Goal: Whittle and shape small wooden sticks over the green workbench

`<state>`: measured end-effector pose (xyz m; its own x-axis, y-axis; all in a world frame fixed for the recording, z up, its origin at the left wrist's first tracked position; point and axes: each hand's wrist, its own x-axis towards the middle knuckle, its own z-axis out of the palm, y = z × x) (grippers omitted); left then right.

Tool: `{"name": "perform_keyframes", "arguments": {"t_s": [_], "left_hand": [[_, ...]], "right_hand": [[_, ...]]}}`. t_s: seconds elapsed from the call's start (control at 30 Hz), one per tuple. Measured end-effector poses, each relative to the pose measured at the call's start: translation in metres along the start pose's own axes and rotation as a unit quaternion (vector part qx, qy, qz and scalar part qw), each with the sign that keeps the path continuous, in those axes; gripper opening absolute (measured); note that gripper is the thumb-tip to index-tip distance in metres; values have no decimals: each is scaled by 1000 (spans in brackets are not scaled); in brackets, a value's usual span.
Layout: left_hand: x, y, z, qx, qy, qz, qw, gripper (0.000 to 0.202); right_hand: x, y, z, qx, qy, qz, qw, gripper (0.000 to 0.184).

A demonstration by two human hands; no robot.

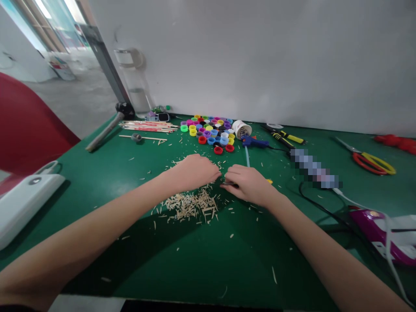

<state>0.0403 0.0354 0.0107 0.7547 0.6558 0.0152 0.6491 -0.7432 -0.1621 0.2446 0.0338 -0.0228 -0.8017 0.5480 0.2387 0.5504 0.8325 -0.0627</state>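
Note:
Both my hands meet over the middle of a green table (201,260). My left hand (195,171) is curled closed, its fingertips pinching something small that I cannot make out. My right hand (248,184) is closed round a small metal tool (227,184) whose dark tip shows between the two hands, with a bit of yellow handle behind. Just below the hands lies a heap of short cut wooden stick pieces (191,206), with more splinters scattered around.
Several coloured bottle caps (211,132) lie behind, with a white cup (242,128) and a blue glue gun (255,141). Wooden sticks (149,126) far left, red-yellow scissors (373,161) and yellow-handled tools (289,138) right. White device (22,201) left, purple device (383,232) with cables right.

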Motion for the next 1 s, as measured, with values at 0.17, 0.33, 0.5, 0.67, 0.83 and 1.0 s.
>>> {"name": "perform_keyframes", "arguments": {"t_s": [0.17, 0.33, 0.5, 0.67, 0.83, 1.0], "left_hand": [[0, 2, 4, 2, 0, -3, 1000, 39], [1, 2, 7, 14, 6, 16, 1000, 33], [2, 2, 8, 32, 19, 35, 999, 30], [1, -1, 7, 61, 37, 71, 995, 28], [-3, -8, 0, 20, 13, 77, 997, 27], [-7, -19, -5, -69, -33, 22, 997, 26]], "right_hand": [[5, 2, 2, 58, -27, 19, 998, 18], [11, 7, 1, 102, -57, 37, 992, 17], [14, 14, 2, 131, -82, 82, 985, 24], [15, 18, 3, 150, -100, 98, 979, 27], [14, 14, 0, 124, -82, 79, 986, 25], [6, 4, -1, 28, -30, 30, 999, 21]]}}
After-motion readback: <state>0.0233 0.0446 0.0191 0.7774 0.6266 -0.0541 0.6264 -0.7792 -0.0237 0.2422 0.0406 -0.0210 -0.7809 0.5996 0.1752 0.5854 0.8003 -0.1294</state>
